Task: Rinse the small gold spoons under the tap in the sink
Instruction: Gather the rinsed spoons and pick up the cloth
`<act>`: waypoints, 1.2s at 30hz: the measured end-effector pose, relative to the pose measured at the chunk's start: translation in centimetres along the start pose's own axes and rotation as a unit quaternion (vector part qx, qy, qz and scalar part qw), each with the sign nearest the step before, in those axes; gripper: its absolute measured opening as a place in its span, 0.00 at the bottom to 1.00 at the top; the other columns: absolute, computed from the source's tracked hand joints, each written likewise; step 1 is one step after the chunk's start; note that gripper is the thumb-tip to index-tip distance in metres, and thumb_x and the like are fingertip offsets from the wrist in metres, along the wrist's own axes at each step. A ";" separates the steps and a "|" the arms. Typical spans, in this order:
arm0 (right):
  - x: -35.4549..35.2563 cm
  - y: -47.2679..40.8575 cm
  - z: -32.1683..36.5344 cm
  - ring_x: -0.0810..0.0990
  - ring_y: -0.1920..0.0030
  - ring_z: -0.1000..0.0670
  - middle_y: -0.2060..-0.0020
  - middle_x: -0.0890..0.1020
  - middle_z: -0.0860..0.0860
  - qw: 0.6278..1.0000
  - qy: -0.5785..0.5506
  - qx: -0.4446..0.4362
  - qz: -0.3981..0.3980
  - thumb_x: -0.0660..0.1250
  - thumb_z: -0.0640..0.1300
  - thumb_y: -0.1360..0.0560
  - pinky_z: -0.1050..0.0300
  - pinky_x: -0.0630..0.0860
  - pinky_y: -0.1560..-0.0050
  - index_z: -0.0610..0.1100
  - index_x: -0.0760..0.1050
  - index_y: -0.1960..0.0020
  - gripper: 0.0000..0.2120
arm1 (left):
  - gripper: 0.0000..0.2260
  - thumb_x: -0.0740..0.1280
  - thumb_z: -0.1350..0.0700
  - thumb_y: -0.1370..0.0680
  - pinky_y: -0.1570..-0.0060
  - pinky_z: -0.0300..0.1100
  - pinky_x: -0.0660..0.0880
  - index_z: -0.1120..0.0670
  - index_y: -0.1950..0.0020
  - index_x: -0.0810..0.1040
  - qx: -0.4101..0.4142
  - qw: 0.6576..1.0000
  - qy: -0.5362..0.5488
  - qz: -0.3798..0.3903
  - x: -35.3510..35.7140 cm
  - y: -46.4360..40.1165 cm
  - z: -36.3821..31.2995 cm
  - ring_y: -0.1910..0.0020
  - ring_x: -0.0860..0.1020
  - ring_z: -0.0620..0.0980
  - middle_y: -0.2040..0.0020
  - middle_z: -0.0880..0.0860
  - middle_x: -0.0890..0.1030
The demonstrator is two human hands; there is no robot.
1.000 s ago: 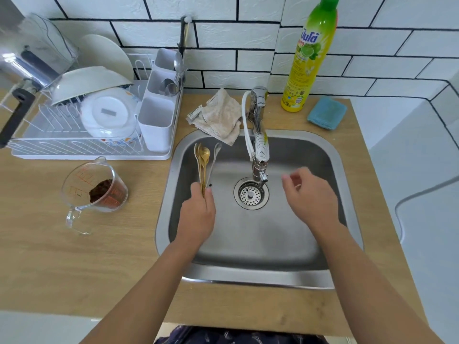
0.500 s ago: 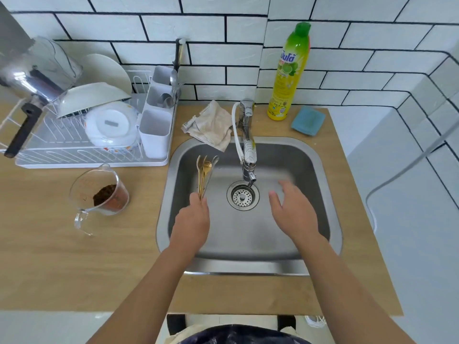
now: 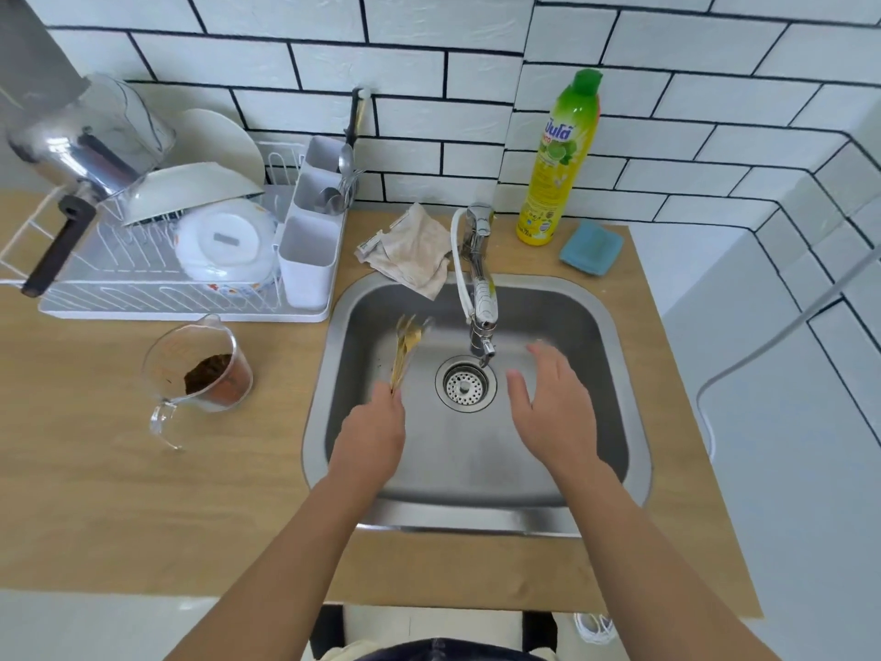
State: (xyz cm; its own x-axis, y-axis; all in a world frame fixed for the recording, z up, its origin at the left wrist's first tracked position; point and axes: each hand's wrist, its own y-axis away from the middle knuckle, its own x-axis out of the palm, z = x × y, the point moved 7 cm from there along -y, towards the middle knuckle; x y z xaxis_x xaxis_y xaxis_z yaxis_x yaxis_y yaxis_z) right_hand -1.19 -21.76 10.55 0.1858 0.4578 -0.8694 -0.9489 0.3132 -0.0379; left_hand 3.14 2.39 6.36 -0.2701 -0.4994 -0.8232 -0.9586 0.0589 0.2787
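Left hand [image 3: 369,434] grip is closed round the handle ends of the gold spoons [image 3: 405,348], a blurred bunch fanning up and away toward the upper left of the sink [image 3: 619,374]; count unclear, looks like 3 or so. Held by the handles so the bowls stay free for the water, probably. Spoons sit left of the tap [image 3: 481,298], not under the spout; no water stream visible, so rinsing likely not started. Right hand [image 3: 555,415] grip is loose, fingers spread, holding nothing, hovering right of the drain [image 3: 465,384] just below the spout, likely placed to reach the tap lever. Outward: cloth [image 3: 410,250] draped over the sink's top rim, dish soap bottle [image 3: 560,159] and blue sponge [image 3: 591,240] at upper right, dish rack [image 3: 157,260] upper left, measuring cup [image 3: 200,369] with brown powder on the counter [image 3: 119,493] left of the sink.
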 end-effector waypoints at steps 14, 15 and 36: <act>0.1 -0.1 -0.8 0.74 0.29 0.43 0.27 0.74 0.47 0.990 0.050 0.046 0.122 0.58 0.59 0.17 0.45 0.70 0.33 0.46 0.67 0.24 0.27 | 0.10 0.56 0.57 0.16 0.61 0.45 0.74 0.58 0.40 0.74 -0.066 0.993 -0.068 0.073 -0.6 -0.4 -0.7 0.61 0.78 0.53 0.57 0.54 0.78; 0.9 0.3 -1.1 0.73 0.28 0.43 0.26 0.73 0.47 0.980 0.082 0.054 0.175 0.56 0.61 0.16 0.45 0.69 0.32 0.46 0.66 0.23 0.27 | 0.12 0.56 0.60 0.17 0.57 0.46 0.75 0.61 0.38 0.75 -0.075 0.984 -0.112 0.114 -0.2 -0.3 -0.5 0.55 0.80 0.56 0.51 0.57 0.79; -0.8 -0.4 -1.1 0.77 0.33 0.40 0.30 0.76 0.46 0.998 0.034 0.035 0.026 0.61 0.58 0.18 0.41 0.71 0.32 0.43 0.70 0.27 0.26 | 0.07 0.56 0.55 0.16 0.71 0.43 0.70 0.56 0.48 0.71 0.020 0.988 -0.144 0.046 0.2 -0.7 -0.9 0.69 0.75 0.52 0.65 0.53 0.74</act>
State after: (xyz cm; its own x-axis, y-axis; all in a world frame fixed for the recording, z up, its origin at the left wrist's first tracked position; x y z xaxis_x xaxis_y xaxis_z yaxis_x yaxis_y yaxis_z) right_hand -1.24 -23.18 10.74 0.1174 0.4176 -0.9010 -0.9364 0.3487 0.0396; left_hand 3.81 1.42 6.43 -0.3648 -0.2233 -0.9039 -0.9302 0.1299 0.3433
